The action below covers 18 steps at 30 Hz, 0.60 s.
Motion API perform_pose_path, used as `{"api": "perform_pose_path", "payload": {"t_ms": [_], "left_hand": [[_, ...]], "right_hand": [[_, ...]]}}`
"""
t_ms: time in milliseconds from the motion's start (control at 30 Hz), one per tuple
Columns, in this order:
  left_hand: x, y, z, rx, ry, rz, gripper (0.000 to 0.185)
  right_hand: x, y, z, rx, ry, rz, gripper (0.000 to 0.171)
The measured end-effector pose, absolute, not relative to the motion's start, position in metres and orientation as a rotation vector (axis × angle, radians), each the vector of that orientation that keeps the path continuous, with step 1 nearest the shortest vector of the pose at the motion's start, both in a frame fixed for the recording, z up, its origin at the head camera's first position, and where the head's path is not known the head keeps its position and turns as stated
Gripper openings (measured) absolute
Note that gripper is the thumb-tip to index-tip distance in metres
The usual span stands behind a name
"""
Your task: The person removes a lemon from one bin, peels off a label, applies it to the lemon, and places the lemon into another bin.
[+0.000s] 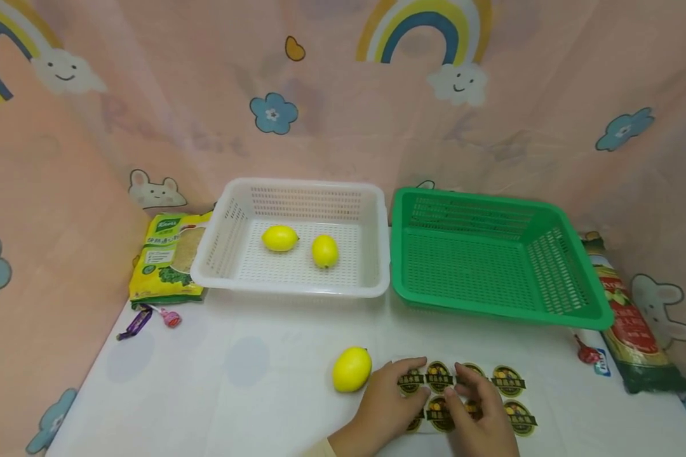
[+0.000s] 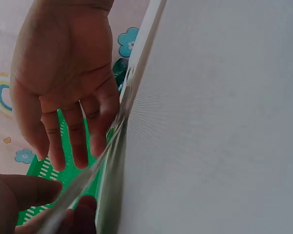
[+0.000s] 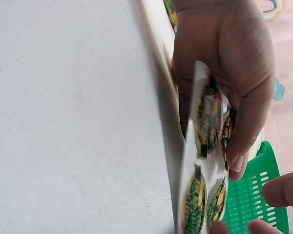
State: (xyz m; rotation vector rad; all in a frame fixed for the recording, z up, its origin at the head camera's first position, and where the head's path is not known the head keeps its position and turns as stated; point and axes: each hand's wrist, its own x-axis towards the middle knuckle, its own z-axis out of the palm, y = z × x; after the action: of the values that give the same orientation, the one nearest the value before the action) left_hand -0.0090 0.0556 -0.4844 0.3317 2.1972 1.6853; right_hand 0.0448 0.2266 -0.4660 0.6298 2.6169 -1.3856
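A sheet of round dark fruit stickers [image 1: 439,412] is in front of me at the right of centre in the head view, under both hands. My left hand [image 1: 385,403] grips its left end; the right wrist view shows the sheet's edge [image 3: 188,146] tilted up, with fingers on both sides. Over the sheet's right part is my right hand [image 1: 483,416], thumb and index finger apart. In the left wrist view that right hand [image 2: 68,73] has loosely extended fingers, close by the sheet. One yellow lemon [image 1: 352,369] lies just left of my left hand.
A white basket [image 1: 288,289] with two lemons and a green basket [image 1: 503,314] stand side by side at the back. At left are a yellow food packet [image 1: 166,266] and sweets [image 1: 136,322]. A red packet [image 1: 634,330] and lollipop [image 1: 587,352] lie right.
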Motion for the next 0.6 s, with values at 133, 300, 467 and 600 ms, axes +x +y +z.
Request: {"api": "perform_pose_path", "payload": {"t_ms": [133, 300, 467, 600], "left_hand": [[-0.009, 0.053, -0.483, 0.334, 2.156, 1.816, 0.040], [-0.009, 0.045, -0.474, 0.442, 2.110, 1.938, 0.040], [-0.007, 0.038, -0.468, 0.583, 2.092, 2.035, 0.039], [-0.005, 0.034, -0.468, 0.599, 2.027, 2.084, 0.038]], "right_hand": [[0.042, 0.231, -0.459, 0.659, 2.609, -1.338, 0.061], [0.041, 0.235, -0.447, 0.681, 2.624, -1.325, 0.052], [0.041, 0.230, -0.439, 0.684, 2.622, -1.375, 0.045], [0.041, 0.226, -0.437, 0.653, 2.620, -1.405, 0.047]]}}
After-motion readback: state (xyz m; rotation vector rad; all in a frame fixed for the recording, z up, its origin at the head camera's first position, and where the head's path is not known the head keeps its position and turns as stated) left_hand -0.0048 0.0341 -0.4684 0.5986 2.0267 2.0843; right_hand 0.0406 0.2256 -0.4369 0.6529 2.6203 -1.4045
